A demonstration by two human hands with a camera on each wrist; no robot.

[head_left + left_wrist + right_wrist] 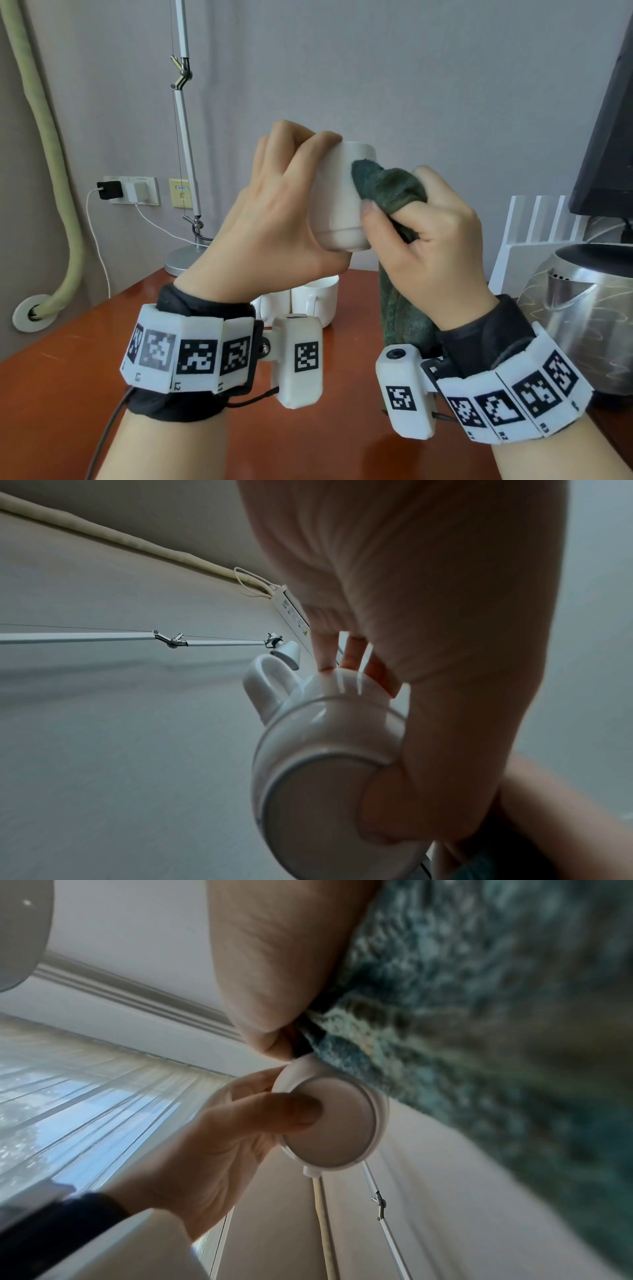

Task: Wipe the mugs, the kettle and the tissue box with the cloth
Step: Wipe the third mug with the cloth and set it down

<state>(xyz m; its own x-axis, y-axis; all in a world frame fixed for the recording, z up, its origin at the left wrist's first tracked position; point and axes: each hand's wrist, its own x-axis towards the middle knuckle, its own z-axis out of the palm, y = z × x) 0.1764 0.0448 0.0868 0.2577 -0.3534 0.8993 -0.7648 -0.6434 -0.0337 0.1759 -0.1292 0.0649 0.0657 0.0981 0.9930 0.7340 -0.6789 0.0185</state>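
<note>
My left hand (281,209) holds a white mug (337,202) up above the table, fingers over its rim and thumb on its base. In the left wrist view the mug (325,750) shows its base and its handle points away from the palm (428,615). My right hand (438,240) grips a dark green cloth (387,188) and presses it on the mug's side; the cloth's tail hangs down to the table. The right wrist view shows the cloth (479,1015) against the mug (335,1123). Two more white mugs (317,301) stand on the table below. A steel kettle (589,308) stands at the right.
The table (68,394) is reddish-brown wood. A desk lamp (185,171) stands at the back left near wall sockets (132,190) with plugged chargers. A white slotted rack (541,222) and a dark monitor (609,137) stand behind the kettle.
</note>
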